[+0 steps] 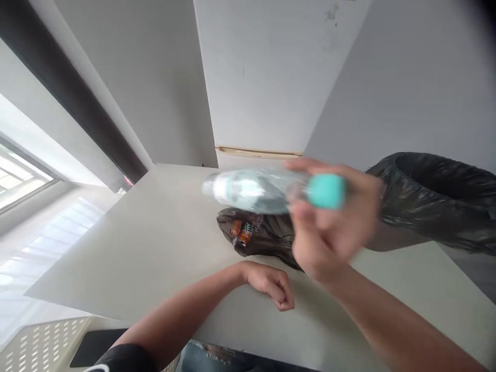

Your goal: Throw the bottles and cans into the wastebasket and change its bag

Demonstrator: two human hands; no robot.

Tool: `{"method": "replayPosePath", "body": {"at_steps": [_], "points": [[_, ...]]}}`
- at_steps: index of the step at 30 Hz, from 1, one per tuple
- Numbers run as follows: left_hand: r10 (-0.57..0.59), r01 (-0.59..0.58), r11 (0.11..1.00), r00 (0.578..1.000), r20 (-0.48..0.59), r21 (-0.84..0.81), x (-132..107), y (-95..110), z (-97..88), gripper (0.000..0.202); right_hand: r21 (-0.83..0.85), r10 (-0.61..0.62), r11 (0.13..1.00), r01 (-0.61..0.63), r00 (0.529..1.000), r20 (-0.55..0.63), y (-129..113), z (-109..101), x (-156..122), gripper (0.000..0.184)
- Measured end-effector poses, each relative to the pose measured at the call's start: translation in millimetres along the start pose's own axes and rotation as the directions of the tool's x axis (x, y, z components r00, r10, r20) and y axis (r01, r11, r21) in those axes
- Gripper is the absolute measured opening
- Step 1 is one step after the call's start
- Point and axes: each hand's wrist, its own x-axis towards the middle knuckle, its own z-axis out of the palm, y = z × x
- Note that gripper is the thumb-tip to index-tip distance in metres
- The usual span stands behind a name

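Right hand (341, 222) raised, grip clamped on a bottle (256, 191), left hand (269, 283) fisted

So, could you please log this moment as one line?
right hand: holds clear plastic turquoise-capped bottle | left hand: fisted, near crumpled dark plastic bag

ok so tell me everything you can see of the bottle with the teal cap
The plastic bottle looks clear, with a pale, bluish-green tint, a whitish band near its base and a teal cap in place. The right-hand grip holds it at the neck end. It lies roughly level in the picture, base leftward, appearing raised over the white table and partly covering the black plastic bag. Blur hides any lettering; whether it contains liquid is unclear.
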Motion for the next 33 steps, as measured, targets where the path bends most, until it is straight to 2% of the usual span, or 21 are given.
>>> {"method": "replayPosePath", "body": {"at_steps": [1, 3, 6, 9, 11, 13, 16, 24, 27, 29, 33], "points": [[-0.004, 0.005, 1.0, 0.999, 0.036, -0.026, 1, 1, 0.1, 0.024, 0.027, 0.017, 0.999, -0.018, 1.0, 0.011, -4, 15, 19, 0.037], [0.028, -0.026, 0.998, 0.999, 0.035, -0.052, 0, 3, 1.1, 0.026, 0.071, 0.069, 0.995, -0.073, 0.996, 0.05, -9, 49, 56, 0.031], [0.108, -0.108, 0.994, 0.994, -0.001, -0.028, -1, 3, 2.0, 0.028, 0.078, 0.097, 0.99, -0.118, 0.968, 0.231, -2, 105, 101, 0.019], [0.135, -0.134, 0.99, 0.991, -0.012, 0.044, 0, -3, -1.0, 0.029, 0.04, 0.105, 0.991, -0.128, 0.924, 0.368, 12, 151, 129, 0.016], [0.13, -0.128, 0.986, 0.991, -0.012, 0.106, 1, -10, -5.0, 0.028, 0.017, 0.122, 0.99, -0.14, 0.909, 0.398, 21, 171, 140, 0.018], [0.099, -0.102, 0.988, 0.995, 0.034, 0.113, 3, -16, -9.0, 0.027, -0.009, 0.16, 0.985, -0.171, 0.901, 0.402, 27, 185, 147, 0.018], [0.061, -0.067, 0.997, 0.992, 0.108, 0.046, 4, -22, -12.1, 0.027, -0.022, 0.159, 0.986, -0.165, 0.887, 0.433, 33, 200, 152, 0.019], [0.08, -0.079, 0.997, 0.99, 0.116, -0.012, 3, -21, -11.0, 0.027, -0.078, 0.162, 0.987, -0.142, 0.879, 0.449, 41, 218, 154, 0.024], [0.104, -0.103, 0.995, 0.987, 0.12, -0.015, 3, -19, -11.3, 0.028, -0.075, 0.17, 0.985, -0.152, 0.882, 0.44, 42, 216, 156, 0.027], [0.075, -0.073, 0.997, 0.991, 0.113, -0.015, 3, -17, -11.5, 0.027, -0.042, 0.161, 0.986, -0.159, 0.879, 0.448, 41, 213, 157, 0.031], [0.037, -0.039, 0.999, 0.996, 0.077, 0.016, 3, -15, -11.6, 0.025, -0.021, 0.176, 0.983, -0.18, 0.917, 0.359, 32, 189, 153, 0.035]]}}
